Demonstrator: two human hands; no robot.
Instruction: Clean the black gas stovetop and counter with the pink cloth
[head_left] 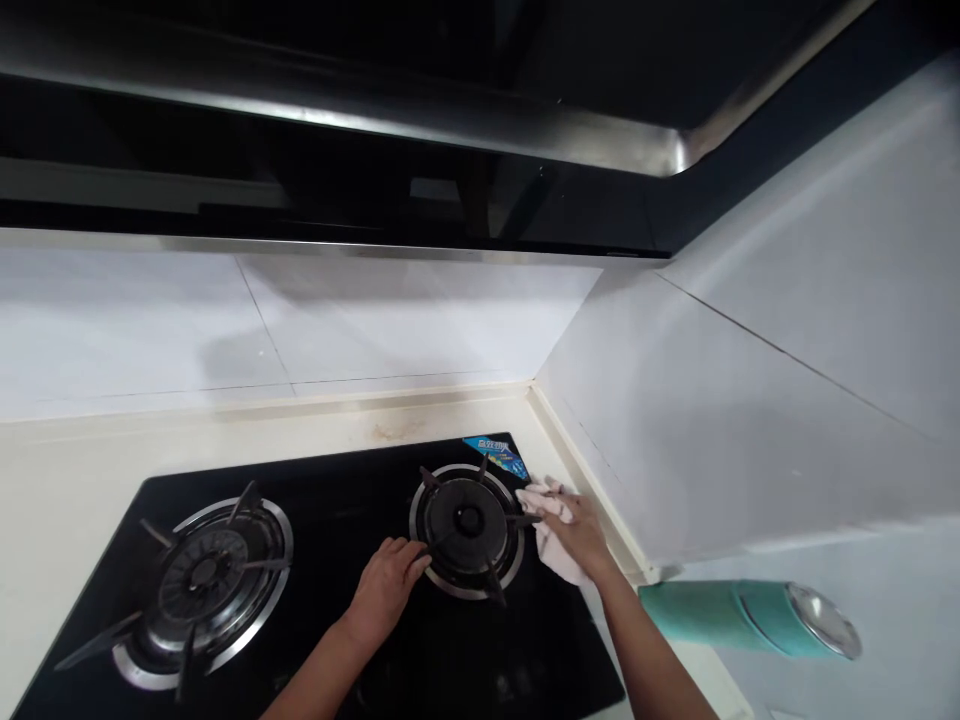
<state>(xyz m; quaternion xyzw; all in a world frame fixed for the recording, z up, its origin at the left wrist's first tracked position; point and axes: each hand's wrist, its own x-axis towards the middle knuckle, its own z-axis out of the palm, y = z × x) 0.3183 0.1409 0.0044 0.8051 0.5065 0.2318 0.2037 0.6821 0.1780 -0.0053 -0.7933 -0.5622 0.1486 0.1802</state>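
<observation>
My left hand [386,588] is closed at the left side of the right burner [469,530], its fingers pinching a dark prong of the pan support [495,585]. In my right hand [579,535] is a crumpled pale pink cloth [559,555], pressed on the black glass hob [345,500] at its right edge. The cloth lies close beside the support's right prong. A blue sticker [499,453] marks the hob's back right corner, just behind that burner.
The left burner [204,585] carries its own dark prongs. A teal flask with a silver lid [750,615] stands on the counter at the right. Low overhead hangs a black range hood [337,190]. White tiled walls [757,420] close off the back and right.
</observation>
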